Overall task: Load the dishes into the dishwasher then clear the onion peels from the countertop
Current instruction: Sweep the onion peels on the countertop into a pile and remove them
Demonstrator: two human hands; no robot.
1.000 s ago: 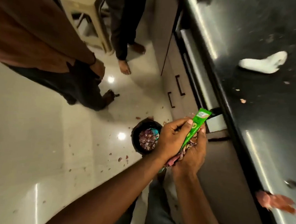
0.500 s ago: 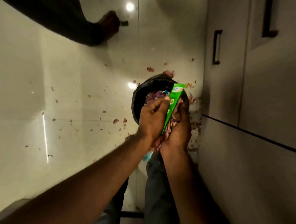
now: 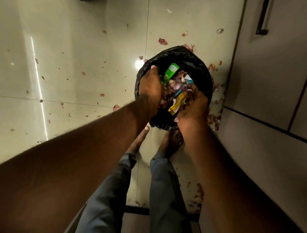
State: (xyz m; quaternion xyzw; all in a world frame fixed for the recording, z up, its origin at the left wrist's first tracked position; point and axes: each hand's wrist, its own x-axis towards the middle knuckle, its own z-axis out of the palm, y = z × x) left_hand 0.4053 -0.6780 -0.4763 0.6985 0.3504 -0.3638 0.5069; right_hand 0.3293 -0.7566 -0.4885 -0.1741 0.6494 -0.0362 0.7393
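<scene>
peels (image 3: 176,82): piled in the bin, more scattered on the floor all around it
bin (image 3: 199,65): black-lined, by the cabinet
left hand (image 3: 150,88): over the bin's left rim, fingers loosely spread, green packet (image 3: 170,72) just beside it
right hand (image 3: 195,102): over the near rim, fingers relaxed, yellow wrapper (image 3: 178,103) against it
feet (image 3: 171,143): bare, just below the bin
cabinet (image 3: 272,85): right of the bin

Glossy floor tiles (image 3: 82,44) are reflecting light; the bin liner (image 3: 191,60) is looking like crinkled black plastic — wrappers (image 3: 170,71) shiny, onion peels (image 3: 178,82) papery.
</scene>
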